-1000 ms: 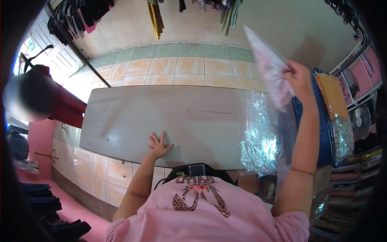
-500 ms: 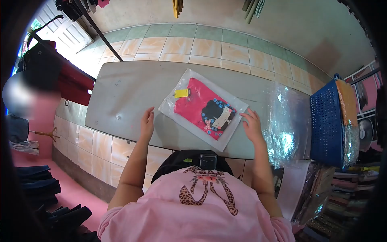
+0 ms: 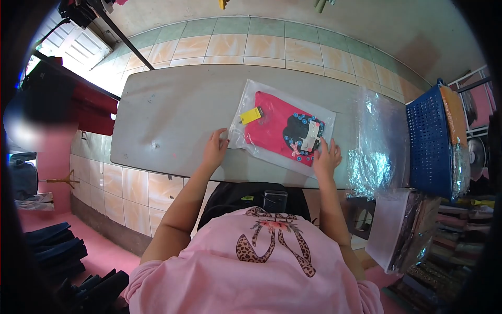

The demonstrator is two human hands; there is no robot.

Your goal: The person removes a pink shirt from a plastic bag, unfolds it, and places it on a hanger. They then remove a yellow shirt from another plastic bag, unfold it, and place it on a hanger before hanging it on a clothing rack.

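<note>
Grey worktop (image 3: 172, 120), seen from the head camera looking down. One clear plastic packet (image 3: 282, 127) lies flat on it, holding a folded pink garment (image 3: 272, 128) with a dark cartoon print and a yellow tag (image 3: 251, 115) near its upper left corner.

Left hand (image 3: 215, 150): fingers spread and relaxed, tips resting at the packet's near left edge, palm on the bare worktop. Nothing gripped.

Right hand (image 3: 326, 157): fingers splayed flat on the packet's near right corner, pressing down rather than pinching. Not closed on anything.

Where the packet lies: between the two hands and just beyond the fingertips, away from the body. Its long axis runs roughly left to right across the worktop, tilted so the right end sits a little nearer the body than the left. Each hand covers one short end; the right one is further onto the plastic, the left only at the rim.

Beyond the right fingers, further out to the right: a pile of empty clear bags (image 3: 379, 141) (crinkled, catching light), then a blue plastic basket (image 3: 426, 141) with packed goods in it. Below that, off the worktop edge, a stack of more bagged items (image 3: 400, 230).

Past the left fingers the worktop is bare grey surface with a few scuffs.
</note>
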